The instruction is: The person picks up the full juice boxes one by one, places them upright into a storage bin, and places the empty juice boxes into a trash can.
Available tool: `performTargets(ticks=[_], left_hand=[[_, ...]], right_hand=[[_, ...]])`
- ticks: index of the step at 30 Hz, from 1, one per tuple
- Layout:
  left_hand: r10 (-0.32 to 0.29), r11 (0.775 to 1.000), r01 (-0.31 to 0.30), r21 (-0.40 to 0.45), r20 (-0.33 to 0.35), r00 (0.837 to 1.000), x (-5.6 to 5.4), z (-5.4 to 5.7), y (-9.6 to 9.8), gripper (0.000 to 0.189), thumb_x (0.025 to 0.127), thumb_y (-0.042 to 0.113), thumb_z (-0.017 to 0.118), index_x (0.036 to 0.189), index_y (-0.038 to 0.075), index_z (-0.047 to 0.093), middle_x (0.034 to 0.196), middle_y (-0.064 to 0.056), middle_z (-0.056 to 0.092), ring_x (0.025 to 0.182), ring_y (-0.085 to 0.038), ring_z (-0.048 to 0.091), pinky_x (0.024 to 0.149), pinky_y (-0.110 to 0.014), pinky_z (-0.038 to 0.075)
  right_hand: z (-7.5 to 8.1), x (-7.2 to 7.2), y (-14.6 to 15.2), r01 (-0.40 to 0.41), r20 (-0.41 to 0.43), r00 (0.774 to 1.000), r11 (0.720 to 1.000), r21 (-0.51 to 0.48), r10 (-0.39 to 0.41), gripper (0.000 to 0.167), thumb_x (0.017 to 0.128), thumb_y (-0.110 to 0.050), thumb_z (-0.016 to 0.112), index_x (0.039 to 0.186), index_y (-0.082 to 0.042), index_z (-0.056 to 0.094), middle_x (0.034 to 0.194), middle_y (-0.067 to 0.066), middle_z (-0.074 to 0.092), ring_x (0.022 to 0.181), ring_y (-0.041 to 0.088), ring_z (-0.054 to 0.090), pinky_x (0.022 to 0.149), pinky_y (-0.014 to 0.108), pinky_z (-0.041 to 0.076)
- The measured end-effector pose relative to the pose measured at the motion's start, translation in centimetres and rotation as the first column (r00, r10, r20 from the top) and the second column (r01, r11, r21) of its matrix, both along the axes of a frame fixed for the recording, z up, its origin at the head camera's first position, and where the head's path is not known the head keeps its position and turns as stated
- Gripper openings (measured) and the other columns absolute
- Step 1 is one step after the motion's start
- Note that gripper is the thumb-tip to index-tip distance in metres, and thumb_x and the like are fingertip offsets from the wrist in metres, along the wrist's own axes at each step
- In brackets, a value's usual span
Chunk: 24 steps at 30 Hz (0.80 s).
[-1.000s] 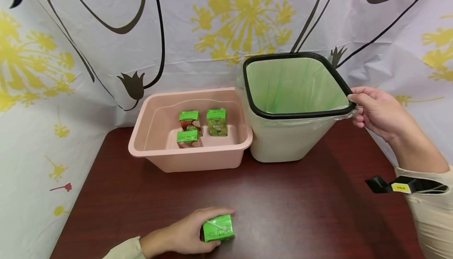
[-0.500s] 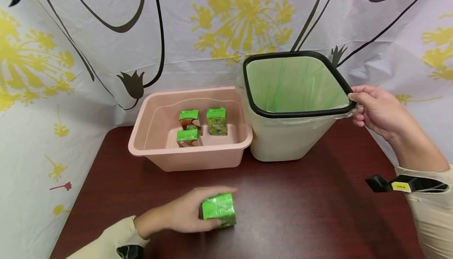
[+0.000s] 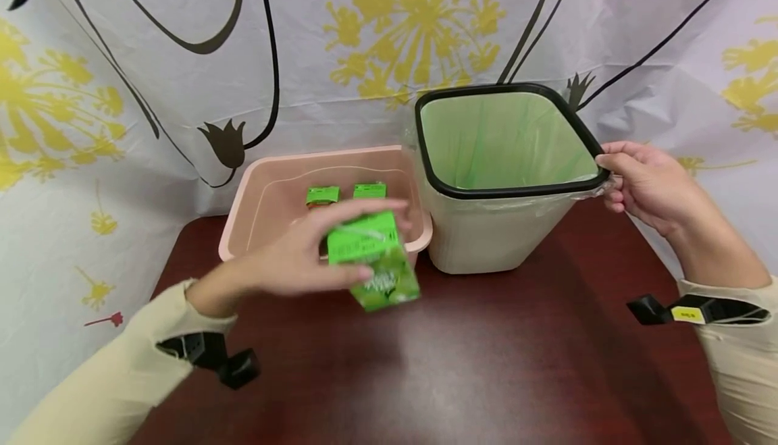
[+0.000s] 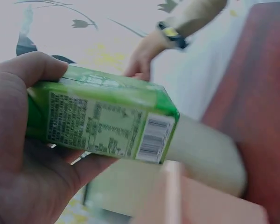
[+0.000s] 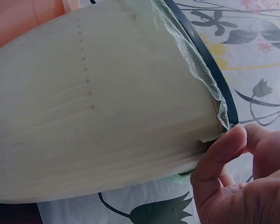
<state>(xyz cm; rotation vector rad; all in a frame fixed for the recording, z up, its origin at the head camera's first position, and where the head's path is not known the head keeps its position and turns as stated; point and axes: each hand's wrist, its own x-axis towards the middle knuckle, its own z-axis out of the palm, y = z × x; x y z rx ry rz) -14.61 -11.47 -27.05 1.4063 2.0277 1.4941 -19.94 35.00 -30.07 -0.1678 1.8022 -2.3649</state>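
Observation:
My left hand [image 3: 292, 256] grips a green juice carton [image 3: 383, 273] above the table, in front of the pink tub [image 3: 240, 229]. In the left wrist view the carton [image 4: 107, 119] lies tilted between thumb and fingers, its printed side and barcode showing. At the right, my right hand [image 3: 653, 185] pinches the black rim [image 3: 516, 193] of a light trash can [image 3: 480, 242] lined with a thin clear green bag. The right wrist view shows thumb and finger of that hand [image 5: 242, 172] at the rim's corner, by the bag's edge [image 5: 196, 65].
Inside the tub stand a green-topped carton [image 3: 322, 195] and another [image 3: 369, 190], partly hidden by my left hand. Tub and can stand side by side at the back of the dark red table [image 3: 474, 364]. A patterned white cloth [image 3: 340, 121] hangs behind.
My left hand has lifted the juice carton off the table and carried it up toward the tub, tilting it. My right hand has kept its hold on the rim.

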Motion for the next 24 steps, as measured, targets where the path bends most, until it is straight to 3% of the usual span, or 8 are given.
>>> performTargets(ticks=[3,5,8,12,16,24], left_hand=[[0.004,1.0,-0.004,0.031,-0.006,1.0,-1.5,2.8,0.8,0.07,0.089,-0.005,0.068,0.152,0.0,0.04,0.14,-0.011,0.061,0.111,-0.027,0.064,0.083,-0.044,0.06],[0.014,1.0,-0.014,0.024,-0.001,1.0,-2.5,4.4,1.4,0.07,0.09,-0.003,0.068,0.154,0.002,0.039,0.141,-0.01,0.06,0.102,-0.029,0.064,0.072,-0.044,0.061],[0.053,0.998,-0.053,-0.019,-0.02,0.998,-4.0,6.6,2.7,0.069,0.092,0.004,0.068,0.155,0.008,0.04,0.133,-0.009,0.061,0.092,-0.03,0.062,0.064,-0.044,0.061],[0.082,0.996,-0.082,-0.038,0.001,0.997,-6.0,8.6,4.8,0.067,0.094,0.006,0.068,0.155,0.012,0.042,0.121,-0.013,0.057,0.093,-0.031,0.061,0.073,-0.045,0.06],[0.122,0.992,-0.121,-0.031,0.04,0.992,-8.1,9.5,7.0,0.065,0.095,0.009,0.067,0.155,0.014,0.043,0.124,-0.011,0.056,0.098,-0.028,0.062,0.08,-0.041,0.059],[0.246,0.968,-0.245,-0.061,0.017,0.969,-11.6,9.1,12.0,0.068,0.095,0.018,0.071,0.156,0.02,0.042,0.123,-0.006,0.055,0.091,-0.019,0.057,0.077,-0.032,0.053]], right_hand=[[0.0,-0.1,0.0,-0.002,0.002,1.0,1.0,-0.005,0.002,0.014,0.107,0.001,0.04,0.104,-0.004,0.053,0.062,0.001,0.042,0.051,0.019,0.027,0.042,0.024,0.037],[0.0,-0.1,-0.1,-0.003,0.003,1.0,1.0,-0.007,0.003,0.014,0.107,0.001,0.04,0.104,-0.004,0.053,0.062,0.002,0.043,0.049,0.017,0.032,0.042,0.024,0.038],[-0.1,-0.2,0.0,-0.006,0.003,1.0,1.0,-0.011,0.006,0.013,0.107,0.001,0.041,0.104,-0.004,0.053,0.061,0.002,0.044,0.048,0.016,0.038,0.042,0.024,0.038],[-0.1,-0.1,0.0,-0.009,-0.003,1.0,1.0,-0.017,0.009,0.014,0.107,0.001,0.04,0.103,-0.004,0.053,0.061,0.002,0.043,0.049,0.017,0.033,0.042,0.024,0.038],[0.0,-0.1,0.0,-0.005,-0.004,1.0,1.0,-0.021,0.005,0.014,0.107,0.001,0.041,0.103,-0.004,0.053,0.061,0.001,0.043,0.049,0.015,0.036,0.042,0.024,0.037],[0.1,0.0,-0.1,-0.007,-0.005,1.0,1.0,-0.017,0.007,0.016,0.107,0.002,0.04,0.103,-0.004,0.055,0.061,0.001,0.045,0.049,0.015,0.039,0.042,0.023,0.038]])
